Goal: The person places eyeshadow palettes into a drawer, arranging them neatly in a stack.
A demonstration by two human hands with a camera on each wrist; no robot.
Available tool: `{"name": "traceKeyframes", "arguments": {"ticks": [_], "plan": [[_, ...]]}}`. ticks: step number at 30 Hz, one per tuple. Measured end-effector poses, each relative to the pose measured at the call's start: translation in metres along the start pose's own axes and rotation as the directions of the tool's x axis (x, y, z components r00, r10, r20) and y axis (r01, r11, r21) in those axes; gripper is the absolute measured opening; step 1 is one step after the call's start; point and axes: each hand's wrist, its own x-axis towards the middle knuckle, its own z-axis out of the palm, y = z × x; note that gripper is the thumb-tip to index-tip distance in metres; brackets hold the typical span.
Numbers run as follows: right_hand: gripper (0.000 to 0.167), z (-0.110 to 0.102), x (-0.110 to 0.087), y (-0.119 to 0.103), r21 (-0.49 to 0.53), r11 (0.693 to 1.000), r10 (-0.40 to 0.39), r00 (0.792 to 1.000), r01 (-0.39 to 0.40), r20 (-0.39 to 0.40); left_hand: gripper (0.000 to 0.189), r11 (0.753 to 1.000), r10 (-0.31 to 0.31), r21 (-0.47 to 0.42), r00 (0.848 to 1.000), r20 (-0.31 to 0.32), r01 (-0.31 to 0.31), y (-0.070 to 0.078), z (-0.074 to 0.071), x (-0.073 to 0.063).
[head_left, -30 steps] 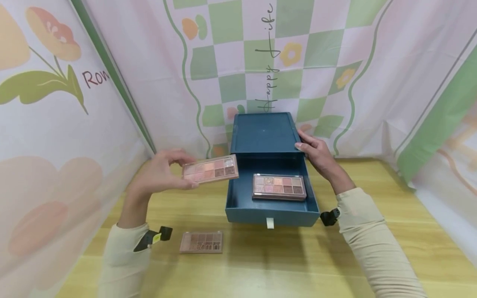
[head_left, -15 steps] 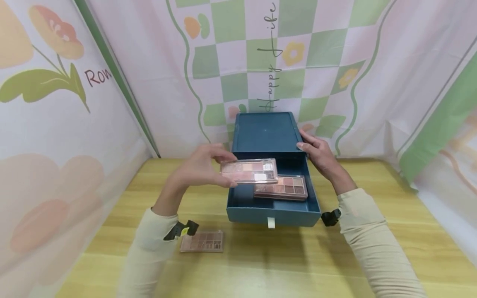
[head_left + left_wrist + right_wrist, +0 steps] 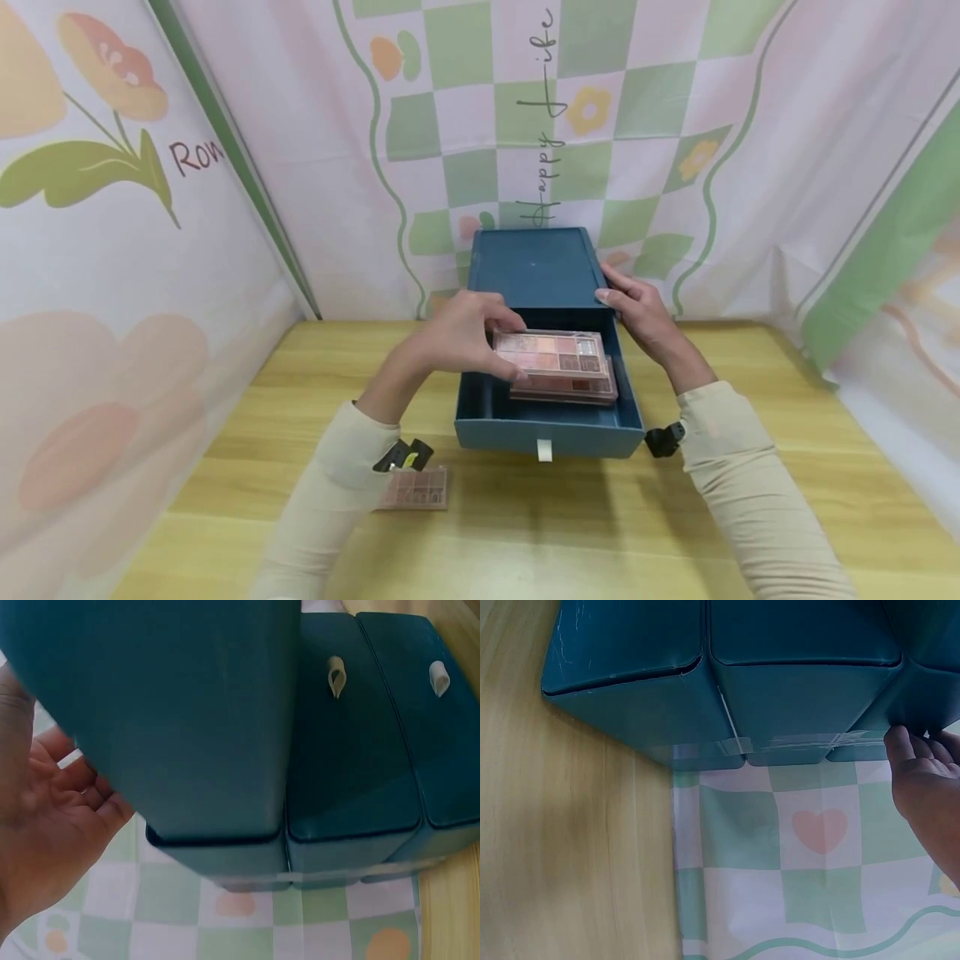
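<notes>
My left hand pinches a clear-lidded eyeshadow palette by its left end, fingers at the far edge and thumb at the near one. The palette hangs inside the pulled-out top drawer, overlapping a second palette that lies there. At the right side of the dark teal drawer cabinet, my right hand rests with extended fingers along the wall and thumb at the front corner. In the left wrist view, the left hand shows beside the drawer, its palette hidden.
Another eyeshadow palette lies on the wooden table, partly covered by the left sleeve. Two lower drawers with loop tabs are closed. A patterned curtain stands right behind the cabinet.
My left hand has carried its palette rightward from beside the drawer to inside it, over the palette lying there. The right hand has stayed at the cabinet's side.
</notes>
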Motion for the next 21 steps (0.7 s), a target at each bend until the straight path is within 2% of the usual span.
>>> {"name": "traceKeyframes", "arguments": {"ticks": [8,21], "plan": [[0.066,0.0,0.001,0.001,0.015,1.0,-0.01,1.0,0.01,0.007,0.047,0.999,-0.019,0.048,0.998,0.053,0.017,0.008,0.007,0.009],[0.065,0.0,-0.001,-0.001,0.0,1.0,-0.008,1.0,0.008,0.004,0.05,0.993,-0.013,0.119,0.996,0.088,0.003,0.009,0.019,0.016]]}}
